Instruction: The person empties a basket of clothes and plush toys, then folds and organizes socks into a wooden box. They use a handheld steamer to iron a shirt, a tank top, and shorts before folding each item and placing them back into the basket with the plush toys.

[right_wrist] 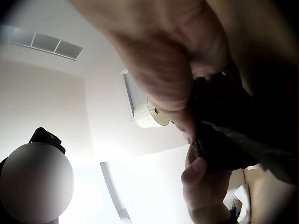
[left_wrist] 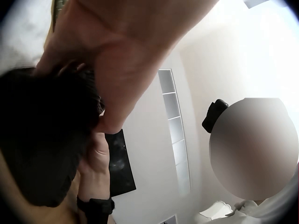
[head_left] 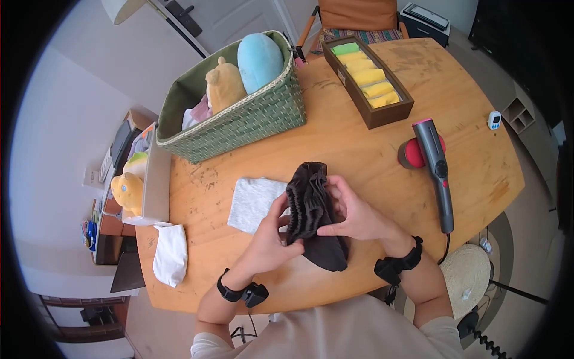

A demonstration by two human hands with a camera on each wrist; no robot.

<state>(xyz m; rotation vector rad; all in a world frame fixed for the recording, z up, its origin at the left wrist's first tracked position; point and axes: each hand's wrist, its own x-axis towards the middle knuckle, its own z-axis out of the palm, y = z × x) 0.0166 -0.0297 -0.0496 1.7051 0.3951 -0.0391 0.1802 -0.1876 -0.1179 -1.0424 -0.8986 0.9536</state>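
Note:
A dark cloth garment (head_left: pixel 314 209) with a gathered, elastic-looking edge hangs between both hands in the head view, over the front half of the table. My left hand (head_left: pixel 269 239) grips its left side, thumb on the near part of the gathered edge. On the other side my right hand (head_left: pixel 359 215) holds it between thumb and fingers. The left wrist view shows the dark cloth (left_wrist: pixel 42 135) bunched below the left hand. A folded light grey cloth (head_left: pixel 254 203) lies flat on the table just left of the garment, partly covered by it.
A green woven basket (head_left: pixel 239 122) with plush toys stands at the back left. Behind to the right is a brown box (head_left: pixel 391 115) of rolled yellow cloths. A corded hair styling tool (head_left: pixel 439 173) rests on a red-and-dark stand. A white cloth (head_left: pixel 170 254) lies at the left edge.

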